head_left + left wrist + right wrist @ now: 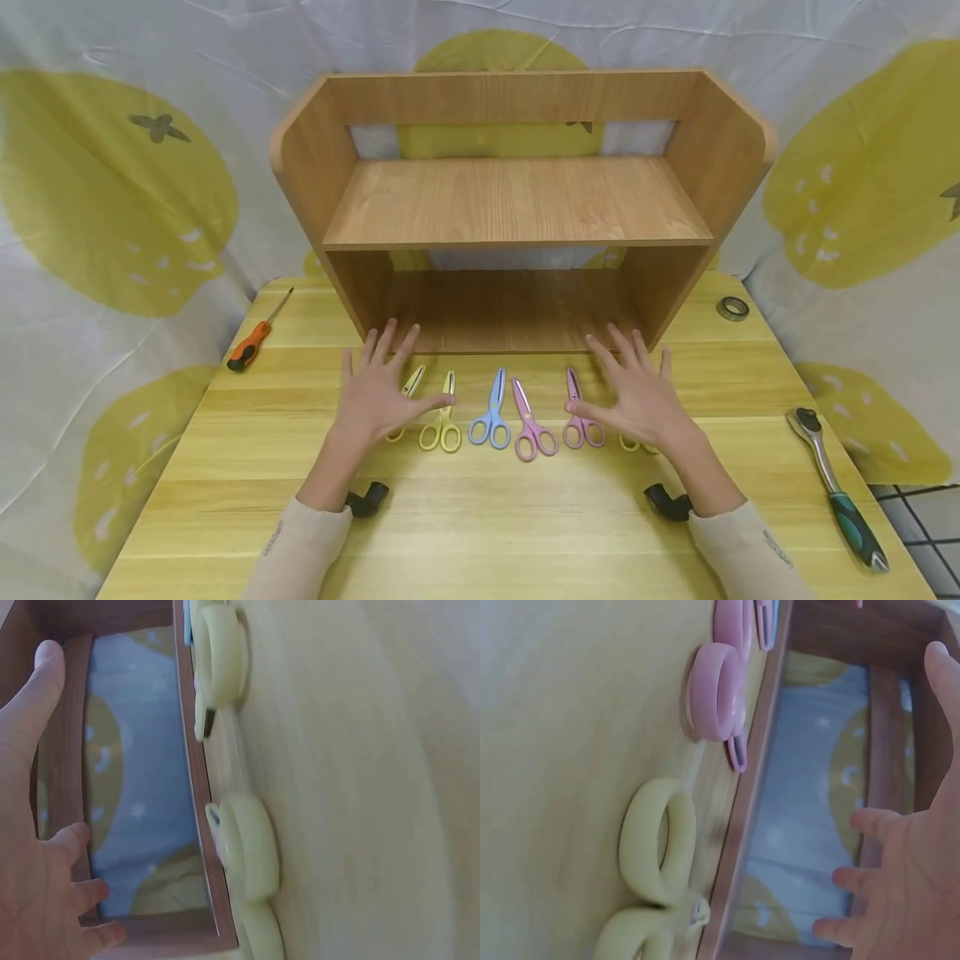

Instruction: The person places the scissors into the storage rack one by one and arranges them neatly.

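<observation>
Several small scissors lie in a row on the yellow wooden table (480, 517), in front of a wooden shelf unit (517, 200). My left hand (381, 385) hovers flat with spread fingers over a yellow pair (407, 390), beside another yellow pair (443, 419). A blue pair (491, 414) and a pink pair (532, 423) lie between my hands. My right hand (636, 393), also spread flat, is over a purple-pink pair (580, 418) and a mostly hidden yellow pair (636, 445). The wrist views show yellow handles (251, 859) (656, 855) below each hand (37, 847) (907, 892), with no visible contact.
An orange-handled screwdriver (251, 342) lies at the table's left edge. A tape roll (732, 308) sits at the back right, and a ratchet wrench (836, 479) lies along the right edge. A lemon-print cloth hangs behind the shelf unit.
</observation>
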